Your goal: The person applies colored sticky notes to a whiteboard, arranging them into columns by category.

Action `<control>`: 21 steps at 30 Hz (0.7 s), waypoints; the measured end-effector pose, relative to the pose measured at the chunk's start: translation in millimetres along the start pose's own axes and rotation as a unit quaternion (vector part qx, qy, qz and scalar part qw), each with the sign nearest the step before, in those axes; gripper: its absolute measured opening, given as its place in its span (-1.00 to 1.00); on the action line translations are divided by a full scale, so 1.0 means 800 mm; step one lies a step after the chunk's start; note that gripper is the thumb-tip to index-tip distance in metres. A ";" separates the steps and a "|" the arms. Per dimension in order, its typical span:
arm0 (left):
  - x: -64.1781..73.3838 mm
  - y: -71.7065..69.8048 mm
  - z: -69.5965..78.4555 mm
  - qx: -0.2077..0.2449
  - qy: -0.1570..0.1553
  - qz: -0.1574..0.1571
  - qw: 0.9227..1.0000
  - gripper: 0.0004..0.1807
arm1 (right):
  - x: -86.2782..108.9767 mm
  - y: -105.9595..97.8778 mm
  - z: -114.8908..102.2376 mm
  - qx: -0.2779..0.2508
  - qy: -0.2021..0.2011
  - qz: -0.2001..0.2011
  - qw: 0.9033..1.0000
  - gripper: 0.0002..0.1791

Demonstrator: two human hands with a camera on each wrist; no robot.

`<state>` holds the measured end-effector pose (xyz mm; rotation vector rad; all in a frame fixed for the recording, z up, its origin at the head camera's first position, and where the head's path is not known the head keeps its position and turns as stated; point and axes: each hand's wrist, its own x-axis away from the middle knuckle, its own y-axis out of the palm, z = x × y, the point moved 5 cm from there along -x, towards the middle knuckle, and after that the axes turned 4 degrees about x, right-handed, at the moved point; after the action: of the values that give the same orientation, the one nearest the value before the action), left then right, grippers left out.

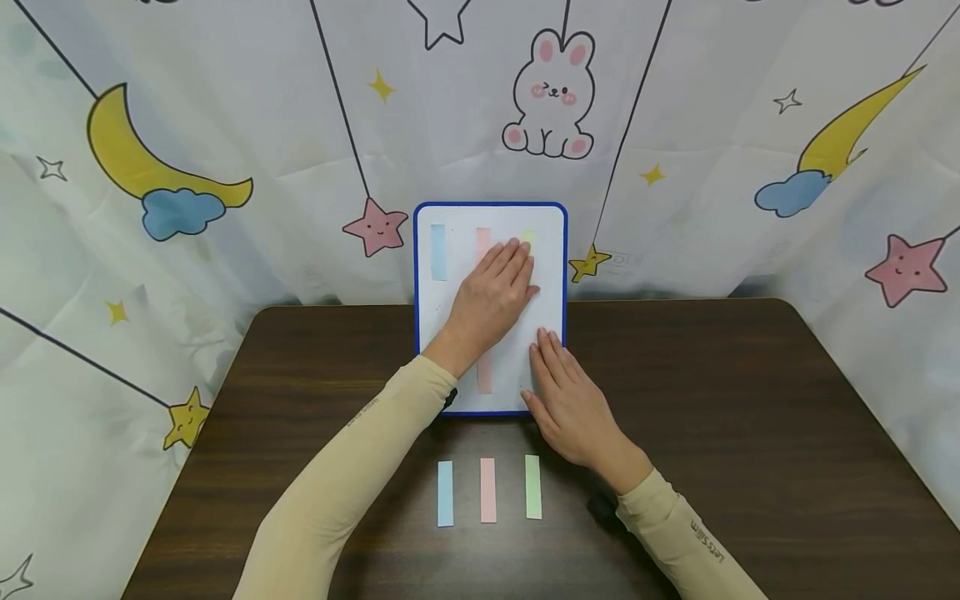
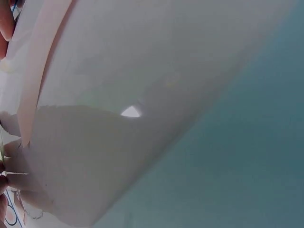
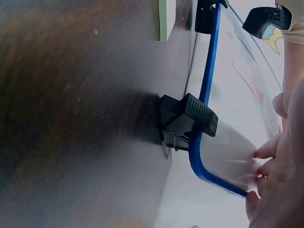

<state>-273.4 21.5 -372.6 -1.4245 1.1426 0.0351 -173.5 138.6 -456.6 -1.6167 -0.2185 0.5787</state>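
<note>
A whiteboard (image 1: pixel 461 317) with a blue frame stands upright at the back of the table. My left hand (image 1: pixel 491 292) lies flat on its upper right, fingers straight, touching a green strip (image 1: pixel 529 236) that it partly covers. My right hand (image 1: pixel 573 404) rests straight fingers on the board's lower right edge; the right wrist view shows those fingers (image 3: pixel 266 161) at the blue rim. Also on the board are a blue strip (image 1: pixel 438 252), an upper pink strip (image 1: pixel 483 237) and a lower pink strip (image 1: pixel 485 373), the pink ones partly hidden by my left hand and arm.
On the dark table (image 1: pixel 712 400), in front of the board, lie a loose blue strip (image 1: pixel 446 493), a pink strip (image 1: pixel 488 490) and a green strip (image 1: pixel 533 487). A black clip (image 3: pixel 190 116) grips the board's frame. Behind hangs a patterned curtain (image 1: pixel 690 217).
</note>
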 end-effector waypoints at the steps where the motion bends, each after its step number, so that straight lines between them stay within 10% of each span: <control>1: 0.001 0.000 0.001 0.000 0.001 -0.001 1.000 -0.51 | 0.000 0.000 0.000 0.000 -0.001 -0.001 1.000 -0.24; 21: 0.029 -0.005 0.014 0.014 0.016 -0.003 1.000 -0.52 | 0.003 0.001 -0.001 -0.001 -0.003 0.015 1.000 -0.25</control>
<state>-252.5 15.3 -387.1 -1.4079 1.1614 -0.0080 -171.5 139.2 -457.7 -1.6230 -0.1996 0.6059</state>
